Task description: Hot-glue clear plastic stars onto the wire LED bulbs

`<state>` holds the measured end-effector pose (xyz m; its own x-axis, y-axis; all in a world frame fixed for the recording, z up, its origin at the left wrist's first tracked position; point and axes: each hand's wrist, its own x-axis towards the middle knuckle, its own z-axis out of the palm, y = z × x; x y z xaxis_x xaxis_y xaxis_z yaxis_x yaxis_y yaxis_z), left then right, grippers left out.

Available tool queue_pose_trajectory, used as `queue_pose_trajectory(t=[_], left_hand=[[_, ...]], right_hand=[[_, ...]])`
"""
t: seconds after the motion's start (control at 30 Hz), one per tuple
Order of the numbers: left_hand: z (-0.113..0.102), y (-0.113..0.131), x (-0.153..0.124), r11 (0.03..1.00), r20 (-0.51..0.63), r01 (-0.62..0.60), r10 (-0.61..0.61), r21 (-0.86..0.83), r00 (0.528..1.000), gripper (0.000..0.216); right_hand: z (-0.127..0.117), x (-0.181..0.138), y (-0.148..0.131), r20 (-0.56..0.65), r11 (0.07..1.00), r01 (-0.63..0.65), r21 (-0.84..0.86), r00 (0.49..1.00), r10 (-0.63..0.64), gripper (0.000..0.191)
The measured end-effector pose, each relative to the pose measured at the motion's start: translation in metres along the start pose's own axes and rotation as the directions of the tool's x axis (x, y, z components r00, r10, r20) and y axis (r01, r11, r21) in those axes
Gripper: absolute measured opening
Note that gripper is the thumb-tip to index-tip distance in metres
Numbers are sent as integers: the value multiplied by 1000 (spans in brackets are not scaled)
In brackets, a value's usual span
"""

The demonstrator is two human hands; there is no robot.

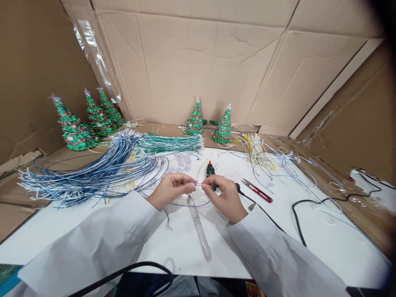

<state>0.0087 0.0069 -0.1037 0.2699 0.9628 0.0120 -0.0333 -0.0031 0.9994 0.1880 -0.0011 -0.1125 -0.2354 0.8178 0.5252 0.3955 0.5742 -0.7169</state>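
My left hand [173, 188] is closed in a pinch on a small clear, purplish piece [194, 182]. Close beside it, the thumb and finger of my right hand [225, 197] pinch a thin white wire [201, 186]. The fingertips nearly meet, so the exact join between piece and wire is hidden. Below my hands lies a clear pen-like tube [199, 231] with a thin metal tip. A black glue gun [210, 170] with an orange nozzle is just behind my right hand. To the right rest red-handled thread snips [257, 190].
Bundles of blue-and-white wires [93, 177], green wires [173, 142] and yellow wires [256, 150] lie across the back. Small clear pieces [182, 161] are heaped mid-table. Several decorated miniature Christmas trees [76, 132] stand near the cardboard walls [192, 62]. A black cable [297, 214] curves at right.
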Motion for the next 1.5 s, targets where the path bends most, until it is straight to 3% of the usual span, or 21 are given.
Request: queue_pose_trajectory(t=[0.53, 0.83, 0.97, 1.07, 1.2, 1.3, 1.4, 1.5], left_hand=[[1, 3, -3, 1000, 6, -3, 3, 17, 1000, 24], [-8, 3, 3, 999, -9, 8, -7, 42, 1000, 26], [-14, 3, 5, 998, -93, -50, 53, 32, 994, 30], [-15, 4, 5, 997, -76, -61, 64, 35, 995, 42], [-10, -3, 4, 990, 149, -18, -3, 137, 989, 58], [-8, -10, 3, 969, 265, 1, -69, 247, 962, 54], [-10, -11, 4, 939, 251, 9, -101, 344, 963, 42], [-15, -8, 5, 906, 201, -27, -65, 423, 977, 41]], right_hand=[[-2, 0, -3, 5, 998, -28, 49, 1000, 28, 11], [1, 2, 1, 54, 984, -154, 91, 987, 149, 8], [3, 2, 7, 58, 971, -213, 104, 976, 208, 12], [1, 5, 9, 108, 892, -342, 296, 940, 324, 22], [-4, 12, 11, 125, 683, -438, 584, 880, 457, 27], [-10, 17, 14, 28, 540, -368, 757, 844, 536, 28], [-22, 23, 22, -78, 452, -246, 857, 806, 587, 28], [-38, 28, 34, -183, 433, -132, 892, 771, 610, 24]])
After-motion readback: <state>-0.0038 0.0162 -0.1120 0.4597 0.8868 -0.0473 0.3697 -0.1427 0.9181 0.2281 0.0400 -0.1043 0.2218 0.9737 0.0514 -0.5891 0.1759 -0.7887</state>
